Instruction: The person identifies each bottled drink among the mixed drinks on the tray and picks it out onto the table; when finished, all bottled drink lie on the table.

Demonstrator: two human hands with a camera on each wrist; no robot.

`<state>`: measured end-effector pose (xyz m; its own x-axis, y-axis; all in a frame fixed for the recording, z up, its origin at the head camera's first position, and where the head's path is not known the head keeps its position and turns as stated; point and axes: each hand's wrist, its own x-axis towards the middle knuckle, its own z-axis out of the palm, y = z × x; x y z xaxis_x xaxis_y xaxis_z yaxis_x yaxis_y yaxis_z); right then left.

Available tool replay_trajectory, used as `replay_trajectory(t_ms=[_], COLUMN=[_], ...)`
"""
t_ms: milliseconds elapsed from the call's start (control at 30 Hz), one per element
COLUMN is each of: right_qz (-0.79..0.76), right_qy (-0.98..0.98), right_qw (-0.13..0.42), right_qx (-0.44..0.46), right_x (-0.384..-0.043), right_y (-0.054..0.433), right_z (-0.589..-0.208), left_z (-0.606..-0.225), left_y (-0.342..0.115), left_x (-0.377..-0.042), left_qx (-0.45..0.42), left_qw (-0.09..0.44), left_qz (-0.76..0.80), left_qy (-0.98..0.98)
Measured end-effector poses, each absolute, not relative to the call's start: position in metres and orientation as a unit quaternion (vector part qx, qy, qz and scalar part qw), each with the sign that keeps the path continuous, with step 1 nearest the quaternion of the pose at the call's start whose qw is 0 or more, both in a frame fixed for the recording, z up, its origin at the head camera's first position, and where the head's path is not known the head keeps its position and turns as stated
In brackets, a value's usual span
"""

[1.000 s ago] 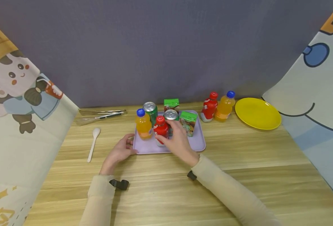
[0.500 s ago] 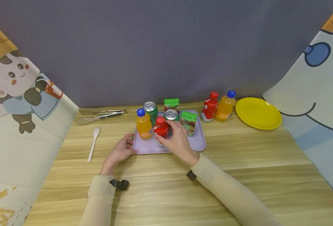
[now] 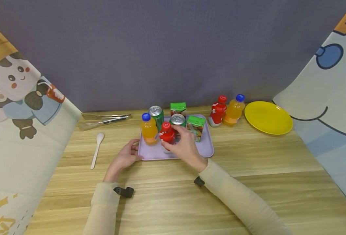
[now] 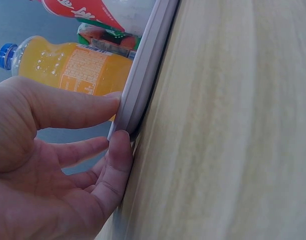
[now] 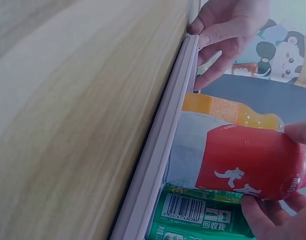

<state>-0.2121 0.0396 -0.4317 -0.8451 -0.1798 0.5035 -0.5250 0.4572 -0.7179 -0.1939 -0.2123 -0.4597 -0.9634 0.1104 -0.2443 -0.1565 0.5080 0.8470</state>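
Note:
In the head view a lilac tray (image 3: 150, 152) carries several drinks. My left hand (image 3: 126, 157) pinches its front left corner, thumb on the rim (image 4: 138, 82) and a fingertip below. With thumb and fingers my right hand (image 3: 186, 147) grips a red-labelled bottle (image 3: 167, 135) near its top. That bottle (image 5: 238, 162) stands upright at the tray's front edge, its base at the tray. An orange drink bottle (image 3: 149, 132) with a blue cap stands left of it. Behind are two green cans, one at the back left (image 3: 158, 119), and a green-topped drink carton (image 3: 196, 125).
Another green-topped carton (image 3: 178, 107) is at the tray's back. A second red bottle (image 3: 218, 112) and orange bottle (image 3: 234, 111) stand to the right, beside a yellow plate (image 3: 268, 118). Tongs (image 3: 114, 116), a whisk (image 3: 92, 125) and a white spoon (image 3: 97, 150) lie left.
The red bottle's cap has shifted very slightly toward the front. Both hands and the tray have kept their places.

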Motion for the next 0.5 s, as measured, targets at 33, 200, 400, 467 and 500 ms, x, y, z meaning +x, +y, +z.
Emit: replay_trajectory(t_ms=[33,200,400,467,500], right_qz=[0.477,0.484,0.504,0.511,0.513], right_qy=[-0.834,-0.827,-0.816,-0.812,-0.811], right_qw=[0.183,0.190,0.178,0.177,0.177], right_qx=[0.211,0.213,0.219,0.220,0.220], right_x=[-0.212,-0.210,-0.205,-0.204,-0.203], right_y=[0.040,0.042,0.051,0.054,0.055], right_z=[-0.432,-0.431,-0.425,-0.423,-0.422], left_z=[-0.460,-0.460,-0.459,-0.460,-0.460], left_y=[-0.212,-0.211,-0.211,-0.212,-0.212], left_x=[-0.194,-0.195,-0.195,-0.195,-0.195], left_qx=[-0.015,-0.018,-0.017,-0.018,-0.019], left_qw=[0.135,0.133,0.134,0.135,0.136], left_qz=[0.496,0.494,0.495,0.496,0.496], left_qy=[0.858,0.859,0.859,0.858,0.857])
